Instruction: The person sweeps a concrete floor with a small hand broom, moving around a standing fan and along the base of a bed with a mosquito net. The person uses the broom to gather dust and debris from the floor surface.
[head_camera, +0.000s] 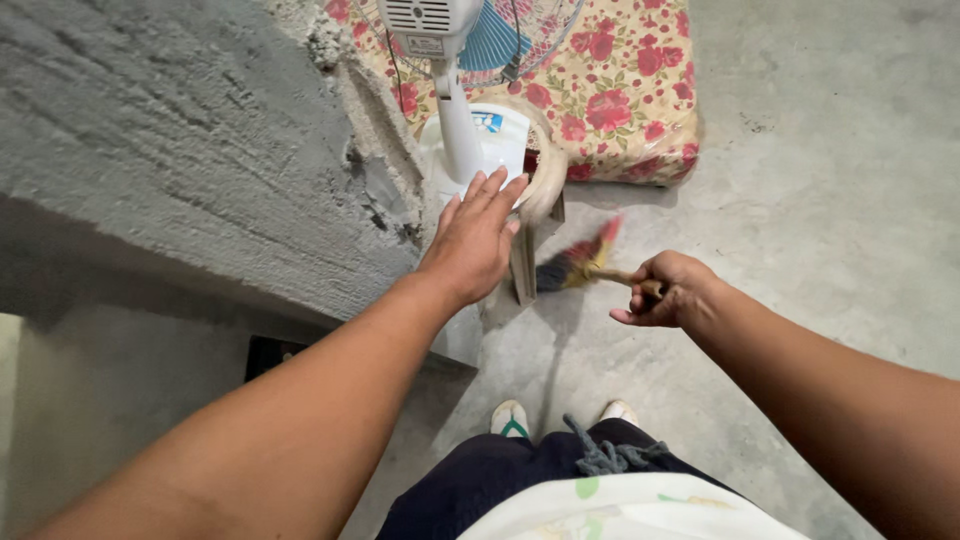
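Bristly brush (578, 263) gripped in right hand (662, 291); left hand (478, 238) spread wide nr fan base (480, 140).

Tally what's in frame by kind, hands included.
Hands: 2, left hand open by the fan, right hand gripping the brush
Fan: 1
Brush: 1
Floral cushion: 1
Sandals: 2, and
Total: 7
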